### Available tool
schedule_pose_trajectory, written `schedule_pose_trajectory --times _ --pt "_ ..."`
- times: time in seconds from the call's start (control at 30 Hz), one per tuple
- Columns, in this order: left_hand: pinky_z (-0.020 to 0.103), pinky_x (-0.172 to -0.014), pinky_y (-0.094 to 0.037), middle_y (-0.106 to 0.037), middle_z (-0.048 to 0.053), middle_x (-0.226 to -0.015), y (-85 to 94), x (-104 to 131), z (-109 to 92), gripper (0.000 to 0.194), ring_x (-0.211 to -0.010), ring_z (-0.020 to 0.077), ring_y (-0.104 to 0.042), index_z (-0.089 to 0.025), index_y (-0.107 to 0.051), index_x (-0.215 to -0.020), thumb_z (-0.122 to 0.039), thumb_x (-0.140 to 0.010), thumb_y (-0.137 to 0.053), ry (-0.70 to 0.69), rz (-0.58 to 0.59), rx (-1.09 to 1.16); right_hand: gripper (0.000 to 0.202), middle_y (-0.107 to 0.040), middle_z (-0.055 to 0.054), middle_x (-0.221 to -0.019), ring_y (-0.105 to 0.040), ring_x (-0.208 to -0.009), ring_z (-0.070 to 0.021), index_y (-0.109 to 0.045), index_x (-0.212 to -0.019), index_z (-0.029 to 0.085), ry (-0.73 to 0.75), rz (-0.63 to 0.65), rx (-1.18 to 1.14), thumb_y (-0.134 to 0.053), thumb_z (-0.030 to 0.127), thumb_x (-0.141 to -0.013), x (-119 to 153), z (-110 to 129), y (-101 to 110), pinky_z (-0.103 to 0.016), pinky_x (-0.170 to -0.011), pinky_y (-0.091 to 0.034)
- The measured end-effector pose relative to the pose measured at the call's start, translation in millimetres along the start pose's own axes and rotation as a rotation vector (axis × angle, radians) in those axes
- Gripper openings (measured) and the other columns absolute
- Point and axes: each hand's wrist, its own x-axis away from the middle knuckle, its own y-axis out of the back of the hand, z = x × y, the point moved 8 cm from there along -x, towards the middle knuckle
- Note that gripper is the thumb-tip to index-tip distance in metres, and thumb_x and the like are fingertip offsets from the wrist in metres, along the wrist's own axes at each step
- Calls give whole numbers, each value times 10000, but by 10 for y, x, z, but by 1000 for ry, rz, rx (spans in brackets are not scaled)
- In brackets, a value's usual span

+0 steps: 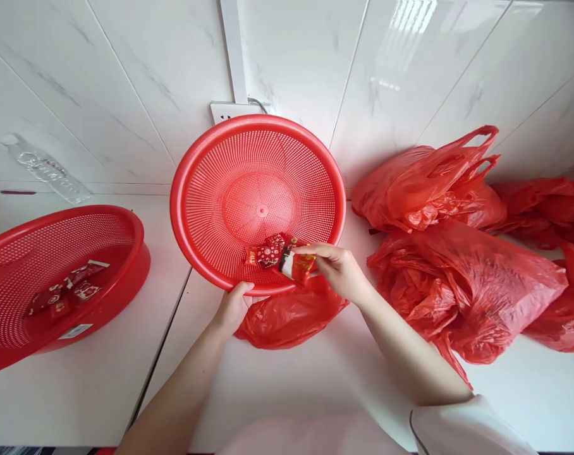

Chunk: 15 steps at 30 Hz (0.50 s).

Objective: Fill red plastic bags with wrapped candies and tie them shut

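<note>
A red perforated plastic basket is tilted up toward me against the wall. My left hand grips its near rim, the thumb on top and the fingers below. Several small red packets lie together at the low side inside it. Over the near right rim, my right hand pinches a red packet with gold, black and white print. Beneath the near rim a red plastic bag lies on the white table, partly hidden by the basket.
Another red basket with several packets stands at the left. Filled red plastic bags crowd the right side. A clear plastic bottle leans by the tiled wall. A power socket is behind the middle basket.
</note>
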Motion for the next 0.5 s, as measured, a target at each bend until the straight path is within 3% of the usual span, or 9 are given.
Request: schedule_pose_trajectory --times 0.1,0.2,0.27,0.4,0.5 --pt "521 -990 -474 -716 129 -1096 -17 11 6 387 -1132 339 -621 -109 -654 -1146 -208 -780 -575 26 0 -5 299 -691 -59 -1051 -681 -855 -186 -646 -1063 211 -210 -36 -404 -431 308 -880 -33 -211 -23 -332 -687 -589" --pt "521 -989 -476 -716 119 -1100 -35 19 -5 425 -1142 333 -616 -120 -634 -1190 -195 -776 -574 29 -3 -4 285 -691 -64 -954 -674 -768 -168 -604 -997 201 -302 -9 -640 -463 418 -878 -47 -263 -104 -311 -658 -581" --pt "521 -987 -477 -713 116 -1110 -41 19 -13 432 -1143 331 -615 -122 -626 -1203 -187 -780 -571 19 0 -7 319 -689 -40 -970 -674 -776 -157 -576 -1070 231 -283 -11 -658 -628 413 -814 -54 -234 -117 -307 -700 -582" --pt "524 -984 -477 -713 123 -1104 -15 6 15 416 -1138 333 -616 -107 -634 -1190 -194 -789 -560 28 1 -4 849 -708 7 -900 -689 -756 -157 -374 -1381 296 -188 -60 -607 -819 237 -661 -57 -178 -82 -323 -730 -588" --pt "525 -982 -477 -717 123 -1092 19 -5 62 414 -1130 336 -621 -112 -641 -1186 -217 -794 -560 71 -7 7 781 -724 -1 -905 -704 -804 -172 -428 -1348 266 -199 -65 -618 -819 244 -672 -52 -195 -86 -344 -765 -591"
